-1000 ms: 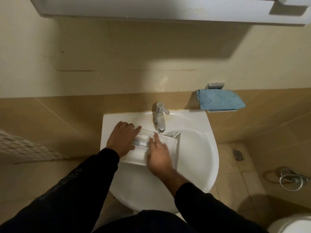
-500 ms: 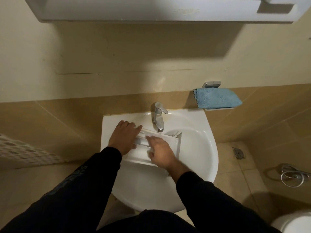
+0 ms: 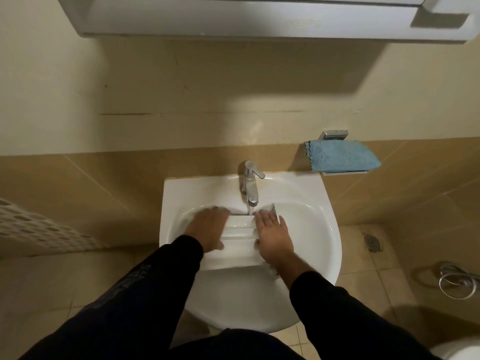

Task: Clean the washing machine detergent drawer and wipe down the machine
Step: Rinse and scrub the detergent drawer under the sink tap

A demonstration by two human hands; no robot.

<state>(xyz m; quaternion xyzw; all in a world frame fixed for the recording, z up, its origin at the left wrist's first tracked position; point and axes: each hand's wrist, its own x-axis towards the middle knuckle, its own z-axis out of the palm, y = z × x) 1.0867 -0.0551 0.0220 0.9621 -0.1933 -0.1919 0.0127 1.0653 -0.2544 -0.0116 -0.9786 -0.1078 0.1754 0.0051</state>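
Nearest, 2 black sleeves (image 3: pixel 161 289) reach forward from the bottom edge; the left one carries dark lettering along the forearm, too dim to read. Beyond them sits 1 white sink (image 3: pixel 330 245), and in its bowl lies 1 white detergent drawer (image 3: pixel 239 245), set across the basin with its long sides running away from the person and thin ridges dividing its inside. The 2 hands lie on it, 1 on each side. The left hand (image 3: pixel 207 227) rests flat over the drawer's left edge, fingers straight and close together, pointing toward the tap; it is slightly blurred. The right hand (image 3: pixel 272 235) lies flat on the right edge, fingers straight and a little spread, thumb tucked by the drawer's inner wall. Neither hand's grip curls round the drawer; both press on it with open palms.

Just behind the drawer's far end stands 1 chrome tap (image 3: pixel 250 183), with 1 thin stream of water (image 3: pixel 250 211) falling from its spout onto the drawer between the 2 hands. To the right of the tap, on the wall, 1 small metal shelf (image 3: pixel 345 173) holds 1 folded blue cloth (image 3: pixel 340 155) with a scalloped edge. On the tiled floor at right are 1 round drain cover (image 3: pixel 372 241) and 1 coiled metal hose (image 3: pixel 458 283). At left is 1 white perforated basket (image 3: pixel 39 232). Farthest, 1 white cabinet (image 3: pixel 233 19) hangs above.
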